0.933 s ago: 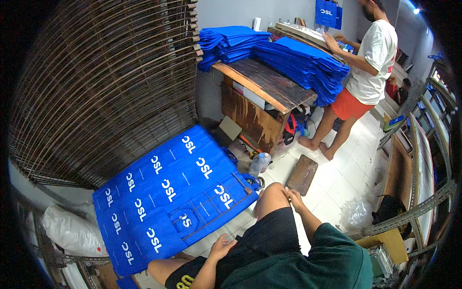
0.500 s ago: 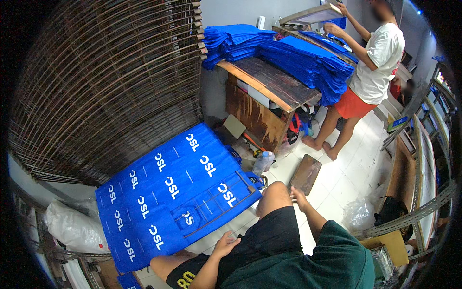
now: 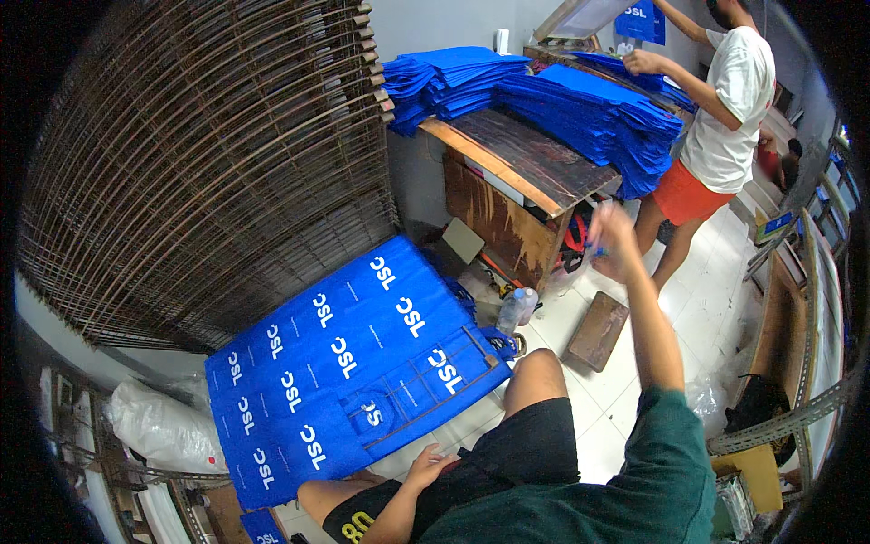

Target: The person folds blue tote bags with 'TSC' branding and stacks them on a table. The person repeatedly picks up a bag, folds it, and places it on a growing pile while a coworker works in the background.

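Observation:
My left hand (image 3: pixel 428 467) rests over my dark shorts at the thigh, fingers loosely stretched and holding nothing. My right hand (image 3: pixel 616 231) is raised on an outstretched arm toward the workbench's near corner. Motion smears its fingers, so I cannot tell whether it holds anything. Before my knees lies a flat surface of blue printed fabric (image 3: pixel 349 313) with repeated white lettering. A thin metal wire frame (image 3: pixel 410 379) lies on its near right part, around a smaller blue printed piece (image 3: pixel 366 415).
Folded blue fabric stacks (image 3: pixel 580 109) cover the wooden workbench (image 3: pixel 517 150). Beyond it a person in a white shirt (image 3: pixel 739 91) holds up a framed screen (image 3: pixel 580 16). A wire drying rack (image 3: pixel 208 163) stands left. Plastic bottles (image 3: pixel 517 309) and a brown block (image 3: pixel 598 332) are on the floor.
My right hand has risen from beside my knee, forward toward the bench. My left hand stays by my thigh. The other person's framed screen is tilted higher, and the view has shifted slightly.

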### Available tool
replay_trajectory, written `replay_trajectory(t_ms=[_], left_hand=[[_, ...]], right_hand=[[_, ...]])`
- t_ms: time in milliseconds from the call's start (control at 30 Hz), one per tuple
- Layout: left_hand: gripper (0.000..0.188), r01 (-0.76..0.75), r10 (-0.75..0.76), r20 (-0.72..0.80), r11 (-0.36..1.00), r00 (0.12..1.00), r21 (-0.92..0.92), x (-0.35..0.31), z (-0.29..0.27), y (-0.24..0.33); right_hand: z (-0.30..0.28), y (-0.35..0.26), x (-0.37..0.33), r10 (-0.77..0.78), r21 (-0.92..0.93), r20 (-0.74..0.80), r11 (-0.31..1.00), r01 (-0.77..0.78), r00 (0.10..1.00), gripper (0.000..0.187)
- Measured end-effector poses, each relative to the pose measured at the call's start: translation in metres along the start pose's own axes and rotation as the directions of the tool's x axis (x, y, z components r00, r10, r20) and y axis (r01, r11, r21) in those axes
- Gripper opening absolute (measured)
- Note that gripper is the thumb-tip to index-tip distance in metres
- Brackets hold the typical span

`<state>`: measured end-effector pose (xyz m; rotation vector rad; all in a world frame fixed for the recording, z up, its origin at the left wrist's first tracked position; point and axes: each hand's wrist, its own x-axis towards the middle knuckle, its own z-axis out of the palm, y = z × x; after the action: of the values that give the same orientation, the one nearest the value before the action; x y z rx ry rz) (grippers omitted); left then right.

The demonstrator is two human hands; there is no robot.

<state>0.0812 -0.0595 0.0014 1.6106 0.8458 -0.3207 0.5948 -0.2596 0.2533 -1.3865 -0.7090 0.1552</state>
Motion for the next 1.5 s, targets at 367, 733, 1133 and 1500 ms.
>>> replay_trajectory(t_ms=[367, 733, 1133, 1500], left_hand=[[0.068, 0.06, -0.077, -0.191, 0.994, 0.978, -0.093, 0.003, 0.0, -0.021], [0.064, 0.054, -0.083, -0.312, 0.993, 0.947, -0.103, -0.004, 0.003, 0.003], [0.063, -0.247, 0.337, 0.115, 0.847, 0.935, -0.47, -0.004, -0.002, 0.203], [0.129, 0.115, 0.5, 0.258, 0.299, 0.827, -0.947, -0.031, -0.062, 0.264]], right_hand=[[-0.068, -0.087, 0.174, -0.679, -0.946, -0.276, 0.065, -0.319, 0.68, 0.038], [-0.089, -0.071, 0.227, -0.476, -0.991, 0.083, -0.131, 0.022, 0.876, 0.034], [0.003, -0.179, 0.095, -0.81, -0.931, 0.313, -0.159, 0.328, 0.497, 0.029], [0.108, -0.196, -0.086, -0.476, -0.667, 0.567, 0.212, 0.714, 0.672, 0.027]])
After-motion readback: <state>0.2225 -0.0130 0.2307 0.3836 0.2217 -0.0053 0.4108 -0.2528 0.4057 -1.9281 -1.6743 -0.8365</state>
